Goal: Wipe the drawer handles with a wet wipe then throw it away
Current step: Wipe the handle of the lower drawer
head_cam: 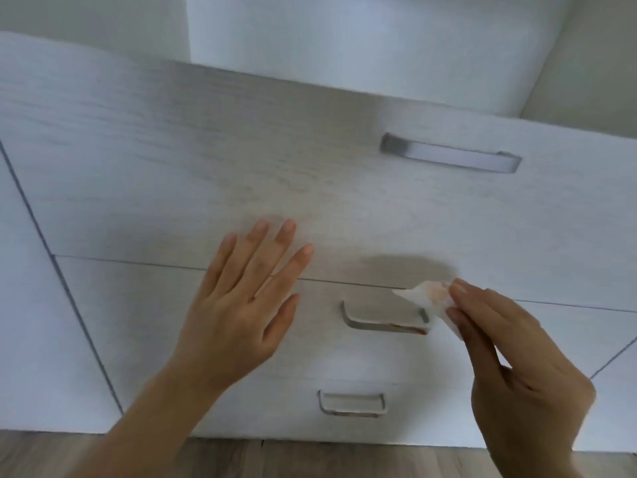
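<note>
A pale wood-grain drawer unit fills the view, with three metal handles. The top handle [450, 154] sits upper right. The middle handle [382, 320] shows a reddish-brown smear at its right end. The bottom handle [351, 403] is low, near the floor. My right hand [510, 360] pinches a white wet wipe [429, 296] with a faint reddish stain, held just above the right end of the middle handle. My left hand [248, 298] lies with straight, spread fingers over the seam between the top and middle drawers, left of the middle handle.
A white cabinet panel [31, 305] stands to the left of the drawers and another at the far right. A strip of wood-look floor [310, 460] runs along the bottom edge. A white wall [344, 36] rises behind the unit.
</note>
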